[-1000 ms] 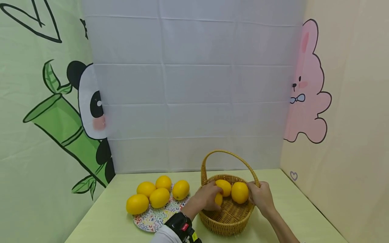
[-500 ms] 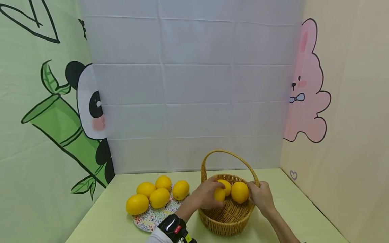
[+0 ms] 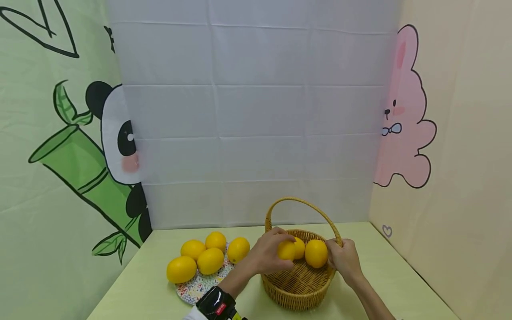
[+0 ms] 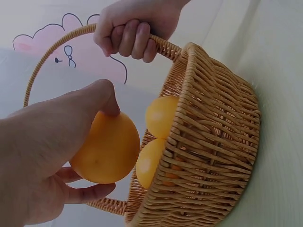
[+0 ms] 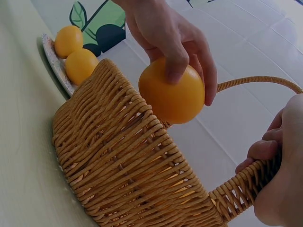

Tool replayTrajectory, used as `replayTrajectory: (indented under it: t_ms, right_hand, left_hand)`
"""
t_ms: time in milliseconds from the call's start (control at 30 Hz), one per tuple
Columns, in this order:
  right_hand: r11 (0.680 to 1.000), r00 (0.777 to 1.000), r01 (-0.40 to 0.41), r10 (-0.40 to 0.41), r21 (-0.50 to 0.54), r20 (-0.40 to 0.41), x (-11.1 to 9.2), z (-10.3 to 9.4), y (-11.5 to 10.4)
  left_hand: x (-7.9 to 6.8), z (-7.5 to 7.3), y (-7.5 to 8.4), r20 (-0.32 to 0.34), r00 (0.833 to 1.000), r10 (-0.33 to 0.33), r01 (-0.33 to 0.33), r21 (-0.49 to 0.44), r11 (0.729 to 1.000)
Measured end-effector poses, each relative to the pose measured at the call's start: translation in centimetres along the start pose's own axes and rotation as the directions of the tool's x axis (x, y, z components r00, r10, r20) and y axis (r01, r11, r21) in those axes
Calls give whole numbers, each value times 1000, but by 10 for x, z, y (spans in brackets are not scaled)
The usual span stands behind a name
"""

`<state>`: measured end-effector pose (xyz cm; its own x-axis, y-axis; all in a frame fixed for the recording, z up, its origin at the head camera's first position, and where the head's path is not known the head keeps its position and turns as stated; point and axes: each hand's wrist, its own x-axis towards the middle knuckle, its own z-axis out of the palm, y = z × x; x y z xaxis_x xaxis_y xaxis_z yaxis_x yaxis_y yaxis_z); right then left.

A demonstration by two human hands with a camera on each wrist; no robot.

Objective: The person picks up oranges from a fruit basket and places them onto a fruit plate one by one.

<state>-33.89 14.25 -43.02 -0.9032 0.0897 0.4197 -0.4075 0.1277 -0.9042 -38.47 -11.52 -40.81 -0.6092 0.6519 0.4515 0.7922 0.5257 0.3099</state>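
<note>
My left hand [image 3: 266,252] holds a yellow lemon [image 3: 286,250] between thumb and fingers. In the left wrist view this lemon [image 4: 106,149] is at the basket's mouth, above the rim. My right hand [image 3: 346,261] grips the base of the arched handle [image 3: 301,200] on the wicker basket [image 3: 294,298]; the right wrist view shows the fingers [image 5: 262,150] curled round it. Inside the basket, toward the back, lie two more lemons, one by the right side [image 3: 316,254] and another [image 3: 299,249] partly hidden behind the held one.
Left of the basket, a colourful patterned plate [image 3: 192,291] bears several lemons [image 3: 210,261], bunched at its back and left. Plate and basket stand on a pale table [image 3: 136,284]. A grey-white cloth [image 3: 256,133] hangs behind; printed side walls flank the table.
My left hand has lifted the lemon from inside the basket, up and slightly left. The right hand keeps its grip on the handle, and the basket stays in place.
</note>
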Motion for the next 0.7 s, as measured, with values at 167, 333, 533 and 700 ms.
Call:
replayTrajectory:
  t_ms: [167, 333, 533, 700]
  right_hand:
    - [1000, 1000, 6, -6, 1, 4, 0, -1, -1]
    - [1000, 1000, 7, -7, 1, 5, 0, -3, 0]
    - [1000, 1000, -2, 2, 4, 8, 1, -3, 1]
    - [1000, 1000, 0, 0, 2, 3, 2, -4, 2]
  left_hand:
    - [-5, -11, 2, -31, 1000, 2, -2, -20, 1000]
    - [-11, -23, 3, -68, 997, 25, -28, -46, 999]
    - [-21, -36, 0, -98, 994, 42, -51, -81, 995]
    - [-32, -45, -5, -121, 991, 62, -73, -89, 993]
